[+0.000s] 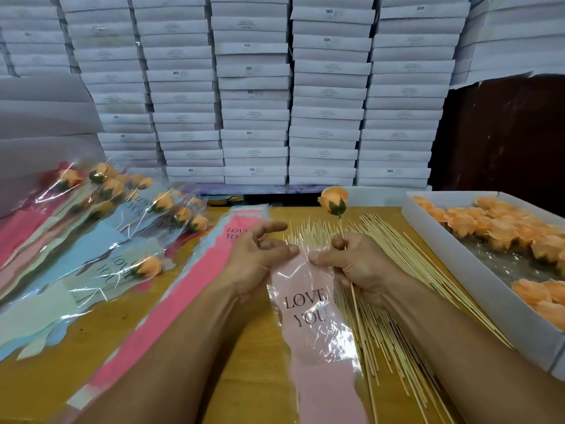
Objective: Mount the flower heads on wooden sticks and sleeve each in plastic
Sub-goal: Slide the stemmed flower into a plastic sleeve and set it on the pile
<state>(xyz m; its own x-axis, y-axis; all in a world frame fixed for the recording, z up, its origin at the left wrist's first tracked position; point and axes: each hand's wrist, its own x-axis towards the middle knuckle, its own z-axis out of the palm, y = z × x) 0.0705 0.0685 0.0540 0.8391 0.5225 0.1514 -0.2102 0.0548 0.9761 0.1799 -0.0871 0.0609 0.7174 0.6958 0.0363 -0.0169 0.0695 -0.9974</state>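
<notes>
Holding a mounted flower [333, 199] upright on its stick [354, 301], the right hand [351, 264] has its fingers curled round the stick while its fingertips also pinch the top edge of a pink plastic sleeve [315, 319] printed "LOVE YOU". The left hand [260, 255] pinches the same top edge from the other side between thumb and fingers, with the index finger lifted free. The sleeve lies flat on the wooden table [250, 347] between the forearms, and the flower is not yet inside it; by the look of the two pinches, the mouth is being parted so the stick can go in. A fair amount is already done: a heap of finished sleeved flowers [122, 215] lies at the left, in pink, blue and pale green wrappers. Much is left as well: the white tray [477, 289] at the right edge holds many loose orange flower heads [501, 231], a spread of bare sticks [391, 316] lies under and beside the right hand, and a stack of unused pink sleeves [195, 289] runs along the left forearm. White boxes [253, 96] are stacked behind the table.
</notes>
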